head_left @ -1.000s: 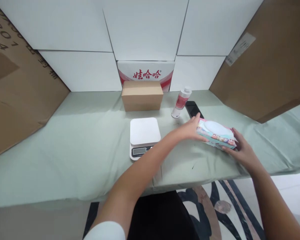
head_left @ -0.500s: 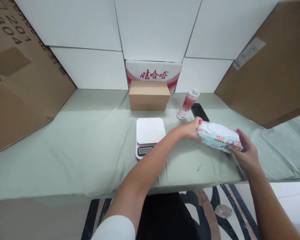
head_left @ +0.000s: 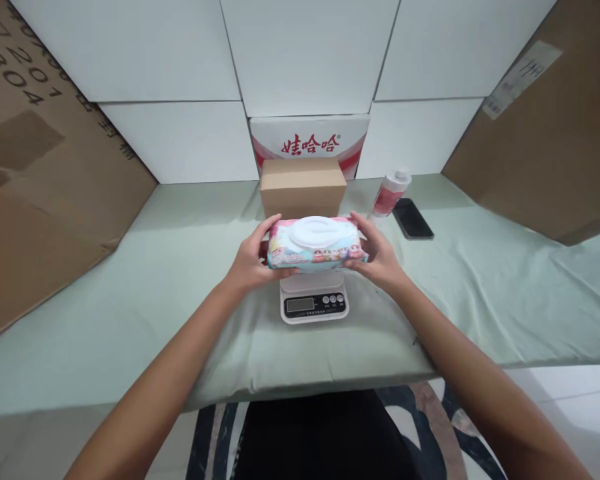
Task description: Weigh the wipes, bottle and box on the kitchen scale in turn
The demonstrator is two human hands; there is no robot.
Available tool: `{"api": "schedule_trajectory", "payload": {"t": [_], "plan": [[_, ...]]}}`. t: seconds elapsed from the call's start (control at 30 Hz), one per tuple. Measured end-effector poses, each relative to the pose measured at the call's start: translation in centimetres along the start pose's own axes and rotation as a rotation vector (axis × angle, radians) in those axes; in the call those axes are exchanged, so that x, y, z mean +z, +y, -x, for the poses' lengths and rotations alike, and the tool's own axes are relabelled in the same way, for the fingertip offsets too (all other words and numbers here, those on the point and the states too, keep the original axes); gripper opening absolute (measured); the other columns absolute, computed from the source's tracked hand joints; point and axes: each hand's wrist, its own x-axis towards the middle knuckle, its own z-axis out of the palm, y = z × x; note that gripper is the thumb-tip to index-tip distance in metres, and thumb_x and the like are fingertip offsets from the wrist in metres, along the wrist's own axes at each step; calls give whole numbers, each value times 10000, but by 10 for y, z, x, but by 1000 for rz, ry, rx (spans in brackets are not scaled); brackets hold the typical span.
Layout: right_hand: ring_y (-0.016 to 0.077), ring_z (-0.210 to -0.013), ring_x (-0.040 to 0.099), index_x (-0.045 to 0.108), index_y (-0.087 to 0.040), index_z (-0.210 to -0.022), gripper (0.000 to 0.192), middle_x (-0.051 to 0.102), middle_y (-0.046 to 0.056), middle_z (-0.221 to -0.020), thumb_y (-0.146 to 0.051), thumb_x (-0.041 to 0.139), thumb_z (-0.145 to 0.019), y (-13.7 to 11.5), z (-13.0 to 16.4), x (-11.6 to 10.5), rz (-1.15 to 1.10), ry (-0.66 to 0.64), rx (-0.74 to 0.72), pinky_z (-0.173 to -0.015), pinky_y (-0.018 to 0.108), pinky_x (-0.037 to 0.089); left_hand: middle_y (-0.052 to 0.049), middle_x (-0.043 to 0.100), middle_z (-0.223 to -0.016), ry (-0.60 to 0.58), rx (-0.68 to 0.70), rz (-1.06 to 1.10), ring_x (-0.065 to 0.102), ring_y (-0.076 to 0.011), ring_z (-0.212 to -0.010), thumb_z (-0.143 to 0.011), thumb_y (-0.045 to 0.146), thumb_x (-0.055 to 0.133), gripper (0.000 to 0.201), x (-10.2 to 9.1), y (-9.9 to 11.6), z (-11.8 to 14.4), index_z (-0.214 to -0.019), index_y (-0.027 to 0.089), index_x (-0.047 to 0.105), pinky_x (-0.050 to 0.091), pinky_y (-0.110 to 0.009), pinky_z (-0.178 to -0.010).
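My one camera sits on my head, facing forward and down over my arms at the table [head_left: 130, 320], close to the scale [head_left: 314, 303], with the wall [head_left: 305, 53] behind.

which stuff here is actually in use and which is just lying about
In use: wipes pack, held at its ends by left hand and right hand; kitchen scale under it.
Lying about: cardboard box, bottle, phone.
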Motion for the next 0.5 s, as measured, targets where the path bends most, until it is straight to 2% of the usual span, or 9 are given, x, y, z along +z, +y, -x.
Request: {"api": "schedule_trajectory", "payload": {"t": [0.07,0.13,0.33,0.43,0.5], "plan": [[345,-1389,652,444,-323,-1629,1090,497,141,-1674,-616,936,-702,9,-6,9,-56,-63,51,-1058,444,640,-131,703,-1269,42,-49,34,736,-205,-830,-512,530,1000,1141,-2,-13,8,-1513,250,529,586,-257,-597],[343,-1409,635,435,-319,-1633,1099,477,144,-1688,-618,935,-701,15,-5,12,-77,-73,65,-1074,442,628,-130,700,-1274,53,-68,47,728,-195,-819,-505,504,1002,1138,0,-22,12,-1510,254,532,588,-255,-598],[327,-1359,654,433,-337,-1630,1095,473,123,-1686,-615,936,-698,18,1,16,-76,-66,77,-1042,415,623,-128,707,-1251,52,-70,14,706,-191,-773,-516,531,990,1155,5,-29,16,-1532,258,513,551,-261,-551],[275,-1133,727,437,-369,-1619,1123,497,104,-1660,-709,911,-659,17,0,9,-50,-34,50,-881,381,639,-165,669,-1380,8,-71,24,669,-166,-732,-489,596,991,1230,-5,-30,15,-1565,287,480,466,-249,-496],[187,-861,703,493,-398,-1561,999,540,83,-1610,-835,776,-709,17,-2,-1,-26,118,11,-703,348,595,-175,609,-1495,20,-64,63,609,-127,-662,-507,713,938,1209,-17,-32,12,-1558,328,481,406,-264,-471]]}}
